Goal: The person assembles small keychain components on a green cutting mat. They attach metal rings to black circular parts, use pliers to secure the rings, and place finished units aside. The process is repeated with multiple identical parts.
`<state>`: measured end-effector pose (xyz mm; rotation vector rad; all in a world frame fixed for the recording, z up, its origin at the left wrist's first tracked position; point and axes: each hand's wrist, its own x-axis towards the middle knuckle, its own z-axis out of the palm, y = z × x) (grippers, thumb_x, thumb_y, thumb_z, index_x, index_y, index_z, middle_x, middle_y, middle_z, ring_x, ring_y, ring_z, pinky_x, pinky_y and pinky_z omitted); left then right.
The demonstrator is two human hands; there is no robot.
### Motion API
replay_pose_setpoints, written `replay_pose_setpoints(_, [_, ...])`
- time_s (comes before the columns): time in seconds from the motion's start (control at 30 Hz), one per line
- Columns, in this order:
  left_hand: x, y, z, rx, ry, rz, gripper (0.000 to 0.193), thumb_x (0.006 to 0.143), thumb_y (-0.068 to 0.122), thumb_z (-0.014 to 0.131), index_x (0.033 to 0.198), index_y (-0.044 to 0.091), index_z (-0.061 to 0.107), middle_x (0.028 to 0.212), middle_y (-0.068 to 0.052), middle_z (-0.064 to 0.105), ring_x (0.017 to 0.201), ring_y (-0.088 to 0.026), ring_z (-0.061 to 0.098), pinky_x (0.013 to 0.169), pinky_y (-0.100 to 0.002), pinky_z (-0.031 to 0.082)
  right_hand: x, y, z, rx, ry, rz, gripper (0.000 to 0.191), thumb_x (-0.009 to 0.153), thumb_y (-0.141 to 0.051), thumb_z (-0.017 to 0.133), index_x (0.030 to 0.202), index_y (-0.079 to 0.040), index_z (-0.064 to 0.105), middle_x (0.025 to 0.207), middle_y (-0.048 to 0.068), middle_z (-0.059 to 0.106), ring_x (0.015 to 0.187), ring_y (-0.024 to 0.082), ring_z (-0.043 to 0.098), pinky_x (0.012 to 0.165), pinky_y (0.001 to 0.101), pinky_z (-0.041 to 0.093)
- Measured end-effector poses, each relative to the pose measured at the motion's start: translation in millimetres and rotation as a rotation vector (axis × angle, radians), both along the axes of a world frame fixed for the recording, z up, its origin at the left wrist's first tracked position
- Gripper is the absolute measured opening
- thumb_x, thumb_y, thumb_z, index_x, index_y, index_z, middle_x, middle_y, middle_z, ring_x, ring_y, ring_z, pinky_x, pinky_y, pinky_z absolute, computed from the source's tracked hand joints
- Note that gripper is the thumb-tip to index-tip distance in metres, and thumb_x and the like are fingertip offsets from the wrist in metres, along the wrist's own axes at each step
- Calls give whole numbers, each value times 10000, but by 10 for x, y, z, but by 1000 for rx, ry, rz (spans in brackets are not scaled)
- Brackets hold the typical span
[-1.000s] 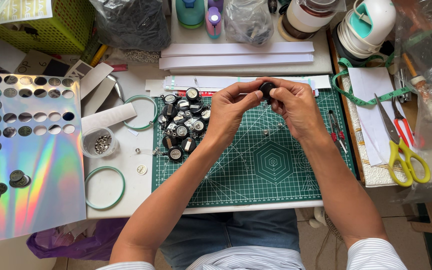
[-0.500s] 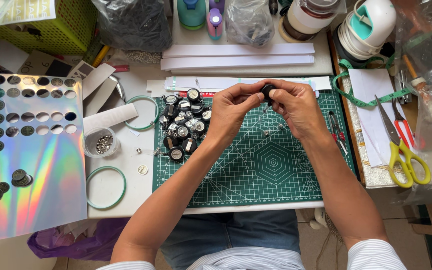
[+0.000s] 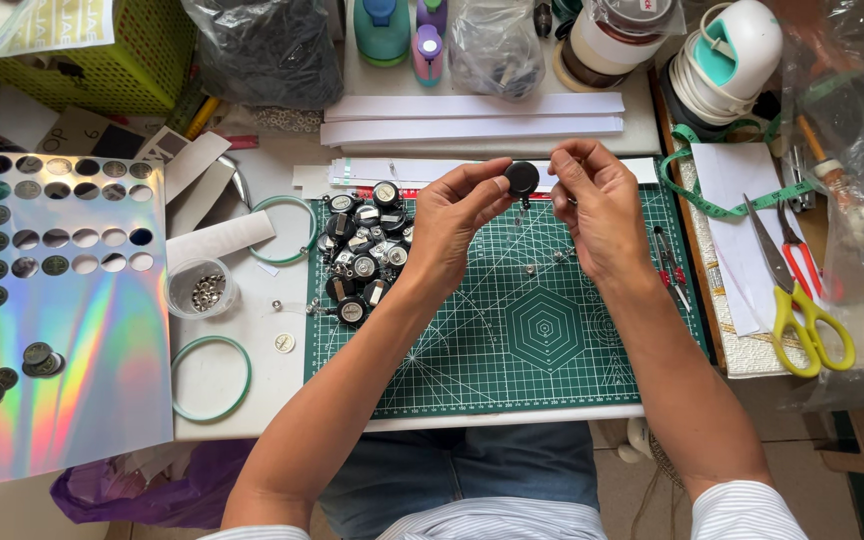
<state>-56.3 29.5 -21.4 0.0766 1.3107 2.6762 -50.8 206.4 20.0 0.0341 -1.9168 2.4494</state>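
- Since earlier: hands parted; right hand [image 3: 602, 205] released the disc, fingers loosely curled, empty;
- Left hand [image 3: 457, 215]: fingers pinching black round disc [image 3: 522, 178], raised for inspection, above green cutting mat [image 3: 542, 330] at 12 o'clock;
- Pile of similar discs [image 3: 362, 250] at 9 o'clock, within reach.

The near and middle part of the green gridded cutting mat [image 3: 512, 370] lies open. A heap of small black round casings [image 3: 362, 255] blocks its far left; yellow-handled scissors [image 3: 802, 300] crowd the right.
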Motion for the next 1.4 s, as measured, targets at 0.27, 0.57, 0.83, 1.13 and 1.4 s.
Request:
replay_pose_setpoints(0.27, [-11, -8, -11, 31, -11, -2, 252, 930, 80, 728, 1163, -16, 725, 1049, -121, 743, 963, -177, 735, 940, -293, 633, 12, -3, -11, 13, -32, 43, 360, 1077, -301, 525, 1134, -2, 716, 932, 42, 700, 672, 51, 580, 564, 169, 435])
replay_pose_setpoints(0.57, [55, -2, 26, -136, 135, 35, 293, 943, 82, 732, 1215, -24, 714, 1057, -129, 766, 948, -148, 737, 899, -270, 620, 93, -97, 116, 461, 112, 9, 212, 988, -170, 708, 1151, -46, 760, 830, 15, 725, 706, 35, 616, 583, 179, 434])
replay_pose_setpoints(0.83, [86, 32, 37, -196, 134, 39, 310, 930, 90, 746, 1219, -18, 718, 1037, -129, 781, 932, -138, 745, 879, -257, 612, 85, -74, 165, 520, 145, -9, 175, 1001, -145, 711, 1122, -39, 780, 860, 48, 763, 728, 63, 668, 638, 196, 540])
replay_pose_setpoints(1.13, [68, 13, 4, -174, 83, 41, 303, 928, 93, 746, 1206, -25, 725, 1057, -125, 775, 937, -141, 735, 882, -264, 611, 141, -114, 170, 763, 387, -65, 195, 1037, -147, 662, 1136, -10, 759, 915, 101, 756, 776, 142, 750, 659, 242, 623])
replay_pose_setpoints(1.4, [16, 3, 34, -61, -36, 14, 276, 908, 96, 750, 1159, -18, 737, 1081, -131, 748, 998, -176, 724, 972, -320, 625, 100, -77, 179, 770, 317, -185, 220, 1115, -165, 585, 1047, 3, 710, 827, 68, 756, 718, 141, 766, 622, 254, 622])
